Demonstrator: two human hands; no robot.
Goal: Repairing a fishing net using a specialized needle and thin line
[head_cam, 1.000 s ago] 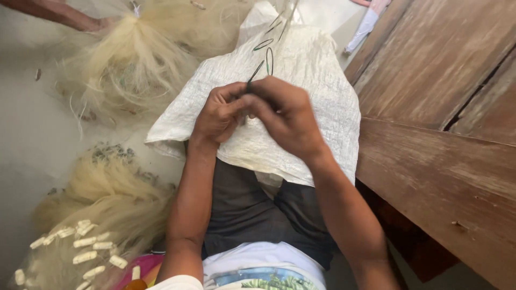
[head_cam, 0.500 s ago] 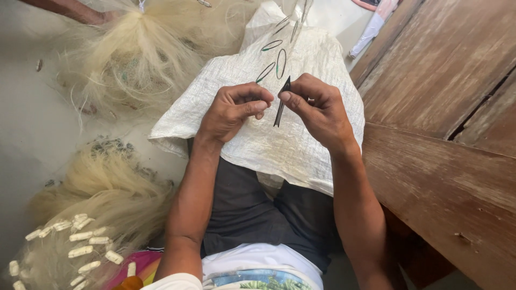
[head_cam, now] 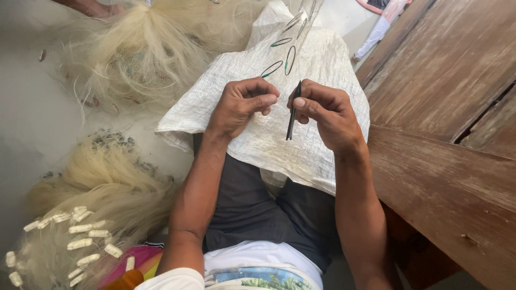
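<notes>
pale fibre bundles [head_cam: 145, 51] lie on grey floor [head_cam: 27, 123].

1 head view, steep downward, close over lap.

White woven sack [head_cam: 322, 70]; thin black tool [head_cam: 292, 111]; pale blond fibre [head_cam: 145, 48]; brown wood planks [head_cam: 446, 102]; dark grey shorts [head_cam: 252, 209].
</notes>
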